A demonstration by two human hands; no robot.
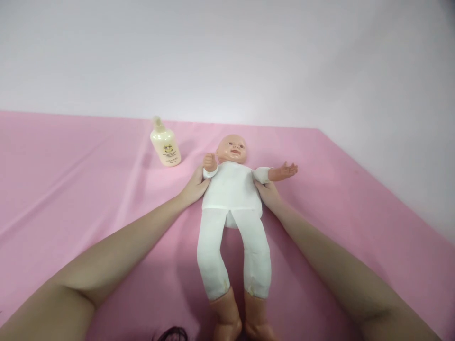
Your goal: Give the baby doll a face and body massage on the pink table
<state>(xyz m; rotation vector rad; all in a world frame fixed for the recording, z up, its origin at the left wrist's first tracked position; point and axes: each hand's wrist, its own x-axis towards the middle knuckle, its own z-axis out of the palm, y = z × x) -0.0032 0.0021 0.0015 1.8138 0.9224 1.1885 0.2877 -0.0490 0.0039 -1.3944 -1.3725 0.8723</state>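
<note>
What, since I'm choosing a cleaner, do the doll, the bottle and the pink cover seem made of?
Doll: glossy vinyl or plastic head, showing highlights; matte white body, probably fabric, with a hem-like waist edge. Bottle: likely smooth plastic, slightly glossy, catching light at its shoulder. Pink cover: matte, perhaps cloth, given its soft creases.

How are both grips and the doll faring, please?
Left grip, right grip: against opposite sides of bald, white-clad plastic doll. Doll face-up on pink covering. Cream pump bottle beyond left grip, clear of both.

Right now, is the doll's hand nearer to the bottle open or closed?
Closed: the doll's hand nearer the bottle is curled into a fist; the doll's other hand is open.
</note>
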